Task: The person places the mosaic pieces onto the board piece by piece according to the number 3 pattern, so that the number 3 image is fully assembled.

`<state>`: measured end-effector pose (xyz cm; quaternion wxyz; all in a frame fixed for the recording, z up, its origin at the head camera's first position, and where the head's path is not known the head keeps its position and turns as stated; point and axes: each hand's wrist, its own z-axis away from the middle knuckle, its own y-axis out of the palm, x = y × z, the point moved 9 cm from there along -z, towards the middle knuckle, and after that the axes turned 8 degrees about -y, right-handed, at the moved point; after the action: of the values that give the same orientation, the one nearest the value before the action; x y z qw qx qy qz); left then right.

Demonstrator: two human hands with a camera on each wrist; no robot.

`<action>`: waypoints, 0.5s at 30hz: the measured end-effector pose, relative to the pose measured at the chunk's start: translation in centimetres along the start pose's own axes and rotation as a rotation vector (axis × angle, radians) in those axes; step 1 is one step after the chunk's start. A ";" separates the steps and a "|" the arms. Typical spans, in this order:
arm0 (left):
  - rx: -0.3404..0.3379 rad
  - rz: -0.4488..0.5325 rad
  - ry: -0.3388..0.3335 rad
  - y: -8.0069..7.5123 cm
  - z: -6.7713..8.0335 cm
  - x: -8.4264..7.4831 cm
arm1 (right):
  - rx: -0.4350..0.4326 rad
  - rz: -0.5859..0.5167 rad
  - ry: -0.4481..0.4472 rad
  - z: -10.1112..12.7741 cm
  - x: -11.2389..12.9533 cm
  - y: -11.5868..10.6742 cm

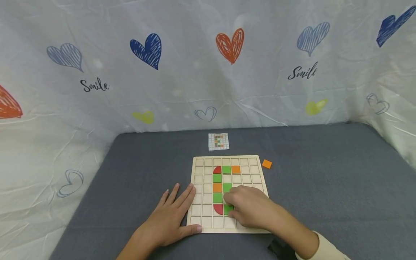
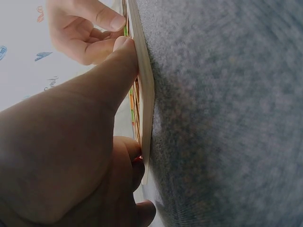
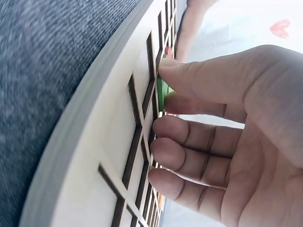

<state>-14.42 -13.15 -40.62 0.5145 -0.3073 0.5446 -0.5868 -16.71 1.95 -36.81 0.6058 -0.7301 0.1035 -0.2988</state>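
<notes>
A wooden grid board (image 1: 197, 210) lies on the table with red, green and orange tiles set in its cells. My left hand (image 1: 170, 220) rests along the board's left edge, fingers straight and thumb on the near left corner. Over the lower middle of the board, my right hand (image 1: 255, 207) pinches a green square tile (image 3: 161, 90) between thumb and index finger. That tile sits at a cell just right of the lower red rounded tile (image 1: 218, 209). The other right fingers curl loosely above the grid. Part of the board is hidden under this hand.
One loose orange tile (image 1: 267, 164) lies on the grey table cloth (image 1: 146, 173) beside the board's upper right corner. Behind the board is a small printed pattern card (image 1: 218, 141). A white curtain (image 1: 182, 83) with hearts stands around the table's back and sides.
</notes>
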 end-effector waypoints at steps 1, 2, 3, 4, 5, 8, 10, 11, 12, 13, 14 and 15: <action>-0.001 0.001 0.001 0.0 0.0 0.0 | 0.001 0.005 -0.006 0.0 0.0 0.0; -0.001 0.002 0.001 0.0 0.0 0.0 | 0.001 0.012 -0.011 0.0 0.0 0.0; -0.001 0.006 0.002 0.0 0.0 0.0 | 0.000 0.016 -0.019 0.1 0.1 0.0; -0.001 0.008 0.003 0.0 0.0 -0.1 | -0.003 0.017 -0.028 0.1 0.1 0.0; -0.001 0.010 0.004 0.0 0.0 -0.1 | -0.005 0.018 -0.041 0.1 0.1 -0.1; 0.002 0.014 0.005 0.0 0.0 -0.1 | -0.015 0.008 -0.095 0.1 0.3 -0.4; 0.004 0.014 0.006 0.0 0.0 -0.1 | -0.023 -0.026 -0.121 0.3 0.1 -0.7; 0.006 0.014 0.004 0.1 0.0 -0.1 | -0.029 -0.038 -0.120 0.4 -0.2 -1.0; 0.009 0.015 0.001 0.1 0.0 0.0 | -0.037 -0.049 -0.109 0.5 -0.6 -1.4; 0.005 0.015 0.001 0.2 -0.1 0.0 | -0.054 -0.051 -0.086 0.7 -1.3 -1.9; 0.007 0.016 -0.001 0.2 -0.1 0.0 | -0.071 -0.047 -0.062 0.9 -2.1 -2.4; 0.006 0.017 0.000 0.2 0.0 0.0 | -0.089 -0.043 -0.023 1.2 -3.2 -2.9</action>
<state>-14.41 -13.15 -40.85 0.5203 -0.3010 0.5453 -0.5843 -19.15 5.30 -35.15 0.5672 -0.7617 0.0941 -0.2986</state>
